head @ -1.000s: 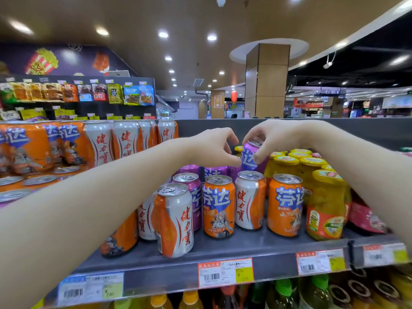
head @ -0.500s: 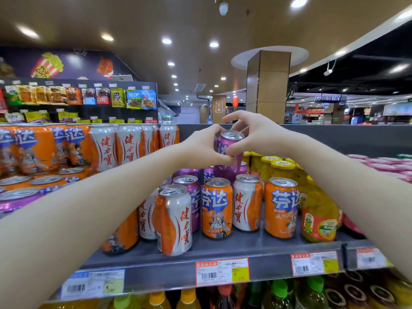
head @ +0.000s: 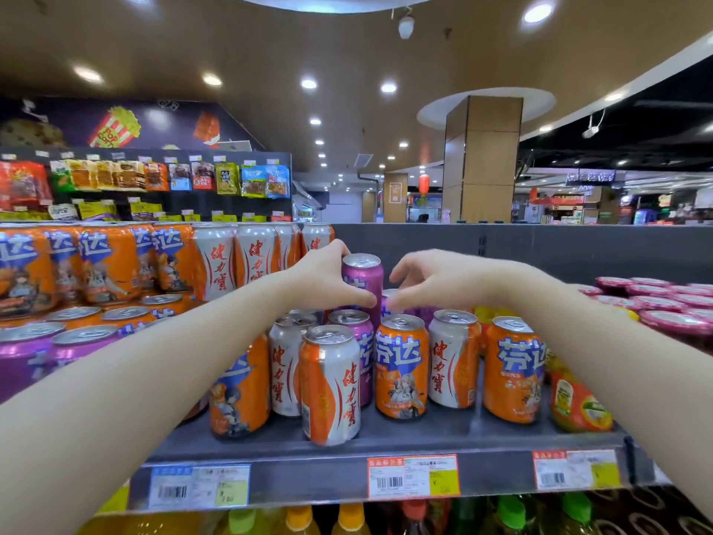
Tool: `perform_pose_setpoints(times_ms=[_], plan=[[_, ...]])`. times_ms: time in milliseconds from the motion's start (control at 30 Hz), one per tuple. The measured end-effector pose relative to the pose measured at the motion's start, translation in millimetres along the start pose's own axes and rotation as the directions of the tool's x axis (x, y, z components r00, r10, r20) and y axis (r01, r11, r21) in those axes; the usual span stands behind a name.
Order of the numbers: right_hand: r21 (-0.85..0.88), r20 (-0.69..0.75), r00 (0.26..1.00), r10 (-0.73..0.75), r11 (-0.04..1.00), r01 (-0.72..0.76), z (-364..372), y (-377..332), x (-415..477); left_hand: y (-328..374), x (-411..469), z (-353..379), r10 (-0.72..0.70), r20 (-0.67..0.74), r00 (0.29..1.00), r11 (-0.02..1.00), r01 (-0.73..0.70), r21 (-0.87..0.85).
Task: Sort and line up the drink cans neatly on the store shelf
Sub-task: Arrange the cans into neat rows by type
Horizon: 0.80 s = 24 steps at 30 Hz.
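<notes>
Left hand (head: 328, 281) grips purple can (head: 362, 278) above the shelf (head: 386, 438); right hand (head: 436, 278) beside the can, fingers spread, empty.

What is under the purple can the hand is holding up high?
More purple cans stand below the raised purple can held by the left hand. Whether it rests on them is hidden behind both hands.
</notes>
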State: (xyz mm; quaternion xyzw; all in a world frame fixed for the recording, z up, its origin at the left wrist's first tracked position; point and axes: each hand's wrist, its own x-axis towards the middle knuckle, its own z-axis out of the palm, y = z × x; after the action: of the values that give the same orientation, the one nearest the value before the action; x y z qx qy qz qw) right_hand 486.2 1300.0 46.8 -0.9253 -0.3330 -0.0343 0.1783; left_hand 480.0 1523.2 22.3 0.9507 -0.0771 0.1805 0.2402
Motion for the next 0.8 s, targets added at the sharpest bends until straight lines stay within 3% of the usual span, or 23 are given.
perform_pose_setpoints(times_ms=[100,200,467,600,800], plan=[[-0.148,0.185,0.982,0.039,0.989,-0.012,9,-5,-6,-4,0,2,0.008,0.033,0.999,0.999,-0.01,0.049],[-0.145,0.282,0.959,0.034,0.989,0.007,15,-6,-9,-7,0,1,0.023,0.056,0.998,0.998,-0.026,0.056],[-0.092,0.207,0.978,0.031,0.996,-0.012,22,0,-10,-2,11,-1,-0.082,0.1,0.992,0.977,0.06,0.204],[-0.155,0.219,0.974,0.055,0.988,-0.021,19,0,-14,6,14,4,-0.12,0.176,0.977,0.971,0.078,0.227],[-0.097,0.194,0.981,0.021,0.995,-0.002,22,1,-17,16,19,17,-0.14,0.293,0.946,0.955,0.051,0.293]])
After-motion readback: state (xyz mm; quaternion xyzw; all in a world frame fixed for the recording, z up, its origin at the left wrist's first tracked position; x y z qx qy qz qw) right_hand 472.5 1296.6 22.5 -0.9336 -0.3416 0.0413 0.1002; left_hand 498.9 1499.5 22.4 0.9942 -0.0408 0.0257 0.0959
